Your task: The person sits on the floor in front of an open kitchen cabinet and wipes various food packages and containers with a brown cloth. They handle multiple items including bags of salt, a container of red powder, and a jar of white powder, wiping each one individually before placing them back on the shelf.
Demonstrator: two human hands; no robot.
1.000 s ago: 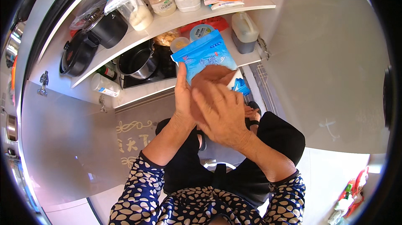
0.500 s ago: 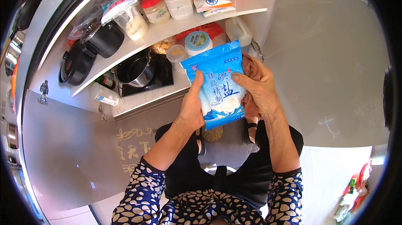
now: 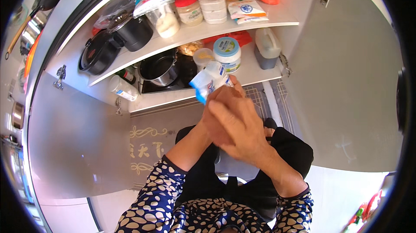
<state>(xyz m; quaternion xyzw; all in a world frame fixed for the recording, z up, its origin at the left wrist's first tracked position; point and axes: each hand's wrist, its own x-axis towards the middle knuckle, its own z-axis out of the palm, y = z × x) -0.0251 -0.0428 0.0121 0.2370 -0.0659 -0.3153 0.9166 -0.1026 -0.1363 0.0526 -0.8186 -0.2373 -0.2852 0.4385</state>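
A blue-and-white salt packet (image 3: 209,80) is tilted nearly edge-on in front of the open cupboard. My left hand (image 3: 203,132) grips it from below and behind; most of its fingers are hidden by my other hand. My right hand (image 3: 245,124) crosses over in front, closed on a reddish-brown cloth (image 3: 216,122) that lies against the packet's near side. Motion blurs this hand and the cloth a little. Just beyond the packet, a white tub with a blue lid (image 3: 227,53) stands on the lower shelf.
Black pots (image 3: 130,31) and red-lidded jars (image 3: 212,3) occupy the upper shelf (image 3: 277,19). Below are a steel pot (image 3: 158,70), a small clear tub (image 3: 203,56) and a plastic jug (image 3: 266,48). Open doors flank me, left (image 3: 78,142) and right (image 3: 346,90).
The packet has turned from facing me to nearly edge-on. My right hand, with the cloth, has swung left across it and now covers much of my left hand. The view has shifted left.
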